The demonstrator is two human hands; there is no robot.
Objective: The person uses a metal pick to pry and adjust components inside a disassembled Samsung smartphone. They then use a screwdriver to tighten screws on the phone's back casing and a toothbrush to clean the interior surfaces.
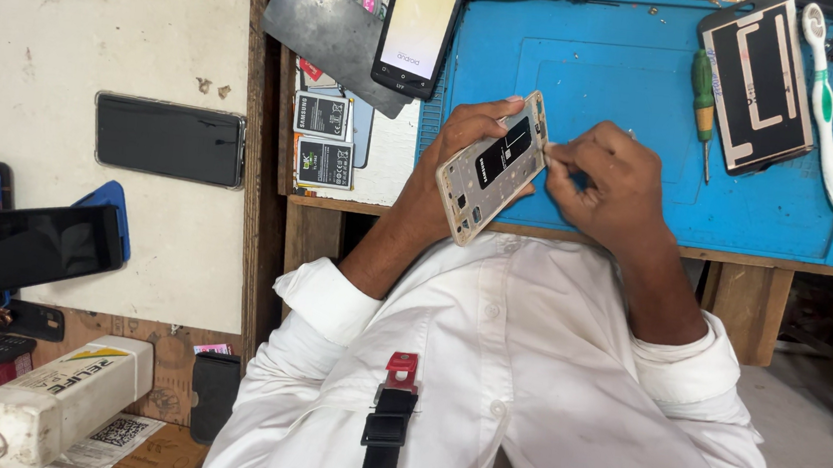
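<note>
A: Head view: the phone [494,166] is up off the blue mat [631,82], held over the near edge of the bench, just above the white shirt [525,374]. Its back cover is already off, since the battery and bare frame show.

B: So what looks done, and what is left?

A: I judge the opening is done. The battery sits in its bay, so whatever goes on inside is not finished. A screwdriver [703,98] lies untouched on the mat, well apart from the hands.

B: And the hands?

A: The left hand [454,152] is curled round the phone from behind, fingers on its far edge, gripping it tilted. The right hand [607,180] is pinched narrow, thumb and forefinger together at the phone's right edge. Whether they nip some small part or only the frame, I cannot tell.

B: Anything else near?

A: A second phone [420,24] with a lit screen lies at the mat's left side.
</note>
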